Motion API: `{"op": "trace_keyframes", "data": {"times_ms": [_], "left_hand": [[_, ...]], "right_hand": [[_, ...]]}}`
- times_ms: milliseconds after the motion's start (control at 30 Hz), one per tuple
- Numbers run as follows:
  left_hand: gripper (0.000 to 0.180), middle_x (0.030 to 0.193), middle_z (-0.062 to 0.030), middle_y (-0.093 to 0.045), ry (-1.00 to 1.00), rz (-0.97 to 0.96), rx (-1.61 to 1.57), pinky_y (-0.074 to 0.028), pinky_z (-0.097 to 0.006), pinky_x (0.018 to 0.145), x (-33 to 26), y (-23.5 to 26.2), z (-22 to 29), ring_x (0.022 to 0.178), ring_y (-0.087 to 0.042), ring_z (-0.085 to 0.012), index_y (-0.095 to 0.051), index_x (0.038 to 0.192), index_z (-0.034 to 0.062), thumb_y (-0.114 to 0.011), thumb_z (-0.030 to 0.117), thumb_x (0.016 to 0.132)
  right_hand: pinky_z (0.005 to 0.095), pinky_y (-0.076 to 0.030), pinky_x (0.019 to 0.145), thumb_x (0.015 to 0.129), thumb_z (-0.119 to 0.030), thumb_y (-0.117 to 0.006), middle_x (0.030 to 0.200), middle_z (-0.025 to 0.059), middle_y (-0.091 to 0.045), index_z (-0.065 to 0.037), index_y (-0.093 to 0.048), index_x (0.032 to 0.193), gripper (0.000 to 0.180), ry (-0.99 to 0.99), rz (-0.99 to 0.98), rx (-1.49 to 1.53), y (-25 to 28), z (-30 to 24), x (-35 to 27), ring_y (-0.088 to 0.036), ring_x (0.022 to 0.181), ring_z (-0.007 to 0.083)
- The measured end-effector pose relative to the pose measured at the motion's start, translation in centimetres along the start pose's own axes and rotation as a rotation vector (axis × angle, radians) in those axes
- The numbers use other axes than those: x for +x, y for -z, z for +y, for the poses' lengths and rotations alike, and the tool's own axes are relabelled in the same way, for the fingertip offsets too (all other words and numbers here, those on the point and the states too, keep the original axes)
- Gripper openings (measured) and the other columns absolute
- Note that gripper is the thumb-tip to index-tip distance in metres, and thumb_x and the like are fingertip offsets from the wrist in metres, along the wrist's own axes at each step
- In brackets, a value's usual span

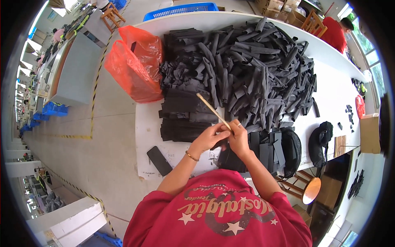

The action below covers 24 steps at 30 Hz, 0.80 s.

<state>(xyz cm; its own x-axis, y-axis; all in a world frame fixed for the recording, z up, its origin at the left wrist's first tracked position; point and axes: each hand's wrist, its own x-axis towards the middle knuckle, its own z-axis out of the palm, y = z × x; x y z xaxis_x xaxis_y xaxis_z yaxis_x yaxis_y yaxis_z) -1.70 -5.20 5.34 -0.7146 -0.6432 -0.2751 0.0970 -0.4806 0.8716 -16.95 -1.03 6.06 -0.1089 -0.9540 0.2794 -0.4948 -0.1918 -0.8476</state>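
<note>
A slim light-wood stick (pixel 212 108) slants up and to the left out of my right hand (pixel 239 139), whose fingers are wrapped round its lower end. My left hand (pixel 207 139) is closed right beside it, fingertips meeting the right hand; what they pinch, if anything, is hidden. Beyond both hands a big heap of rolled black fabric pieces (pixel 247 70) covers much of the white table (pixel 145 131). Flatter black pieces (pixel 183 129) lie stacked to the left of my hands. More dark strips (pixel 265 150) lie by my right forearm.
A black phone (pixel 159 161) lies near the table's front left. An orange-red plastic bag (pixel 140 61) stands at the far left corner. Two black curved padded items (pixel 292 152) sit at the right, near a round wooden stool (pixel 311 190). Another person in red (pixel 334 33) is far right.
</note>
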Motion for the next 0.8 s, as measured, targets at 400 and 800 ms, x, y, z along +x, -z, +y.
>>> {"op": "trace_keyframes", "data": {"times_ms": [400, 800], "left_hand": [[0.029, 0.075, -0.0076, -0.058, 0.015, 0.108, 0.052, -0.038, -0.019, 0.039, 2.1, -5.6, 0.8, 0.045, -0.055, -0.0096, -0.043, 0.090, 0.0050, -0.033, 0.028, 0.103], [0.031, 0.074, -0.0044, -0.062, 0.094, 0.206, 0.103, -0.039, -0.019, 0.046, 1.3, -2.7, -5.5, 0.054, -0.057, -0.0080, -0.054, 0.088, 0.0045, -0.041, 0.029, 0.101]], "right_hand": [[0.0420, -0.042, 0.053, 0.086, -0.001, -0.060, 0.080, 0.0156, -0.052, 0.000, -0.053, 0.082, 0.008, 0.050, 0.368, -0.283, 4.1, 1.3, 7.1, -0.055, 0.065, 0.0382], [0.0288, -0.040, 0.060, 0.096, -0.026, -0.056, 0.065, 0.0034, -0.054, 0.007, -0.062, 0.091, 0.034, -0.377, 0.552, -0.176, 17.1, 7.9, 17.2, -0.047, 0.062, 0.0126]]}}
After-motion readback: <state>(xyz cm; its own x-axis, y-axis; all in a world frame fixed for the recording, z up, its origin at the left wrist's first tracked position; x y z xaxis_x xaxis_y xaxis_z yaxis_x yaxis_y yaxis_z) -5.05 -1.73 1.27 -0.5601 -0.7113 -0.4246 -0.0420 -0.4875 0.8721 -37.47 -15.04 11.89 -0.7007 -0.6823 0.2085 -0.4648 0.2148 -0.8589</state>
